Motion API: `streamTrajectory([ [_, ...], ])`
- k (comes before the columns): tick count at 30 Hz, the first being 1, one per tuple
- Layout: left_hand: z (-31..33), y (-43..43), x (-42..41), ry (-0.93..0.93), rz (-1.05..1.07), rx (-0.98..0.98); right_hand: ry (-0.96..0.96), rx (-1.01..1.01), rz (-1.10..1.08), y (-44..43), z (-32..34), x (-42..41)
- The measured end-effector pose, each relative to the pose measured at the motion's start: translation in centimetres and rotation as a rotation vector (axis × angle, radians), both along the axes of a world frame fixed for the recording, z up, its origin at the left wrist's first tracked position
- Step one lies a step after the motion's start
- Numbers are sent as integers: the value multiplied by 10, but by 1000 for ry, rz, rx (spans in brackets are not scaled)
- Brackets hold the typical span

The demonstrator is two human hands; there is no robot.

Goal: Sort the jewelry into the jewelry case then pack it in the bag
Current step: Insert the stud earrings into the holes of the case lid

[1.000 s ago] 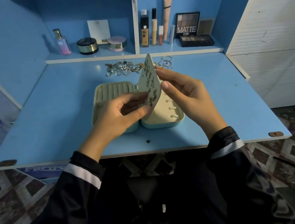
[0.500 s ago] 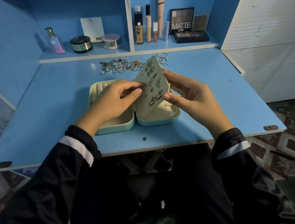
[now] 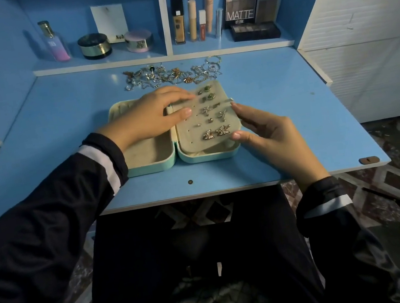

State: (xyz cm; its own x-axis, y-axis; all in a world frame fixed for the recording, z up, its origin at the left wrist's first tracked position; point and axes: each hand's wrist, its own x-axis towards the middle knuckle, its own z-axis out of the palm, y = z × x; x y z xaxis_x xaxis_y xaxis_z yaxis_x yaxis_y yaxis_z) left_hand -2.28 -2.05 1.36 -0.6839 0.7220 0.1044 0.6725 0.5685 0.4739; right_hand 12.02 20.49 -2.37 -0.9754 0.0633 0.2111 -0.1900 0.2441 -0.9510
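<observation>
Seating stud panel (image 3: 191, 137) flat into right half of open case (image 3: 152, 167), mid-table (image 3: 60, 119). Pressing with left hand (image 3: 148, 117): fingers (image 3: 178, 95) straight, spread over panel's left edge, gripping nothing, likely to push that side down. Steadying with right hand (image 3: 266, 137): fingers (image 3: 242, 109) loosely extended, tips and thumb just touching panel's right edge, probably to line it up with the rim. Carrying several pairs of studs (image 3: 216, 132) on panel, butterflies nearest. Showing left half of case bare at near end; far end hidden under left hand. Leaving loose jewelry (image 3: 170, 74) heaped behind case, apart from it, so sorting judged far from done. Not seeing any bag for sure.

Versus earlier: held upright on edge between both hands a second ago, tilted half a second ago, now down nearly flat. Switched left hand from holding panel up to pressing it. Same pile, same case spot.
</observation>
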Motion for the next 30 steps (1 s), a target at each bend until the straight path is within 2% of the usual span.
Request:
streamTrajectory([
  [11,-5,-3,-20,24,-16,-62,-109,160,-82,2,-6,6],
  [22,-6,-6,-27,-19,44,-53,-180,165,-86,2,-4,9],
  [30,-4,-5,-24,-48,111,-16,-82,194,-181,-15,1,13],
])
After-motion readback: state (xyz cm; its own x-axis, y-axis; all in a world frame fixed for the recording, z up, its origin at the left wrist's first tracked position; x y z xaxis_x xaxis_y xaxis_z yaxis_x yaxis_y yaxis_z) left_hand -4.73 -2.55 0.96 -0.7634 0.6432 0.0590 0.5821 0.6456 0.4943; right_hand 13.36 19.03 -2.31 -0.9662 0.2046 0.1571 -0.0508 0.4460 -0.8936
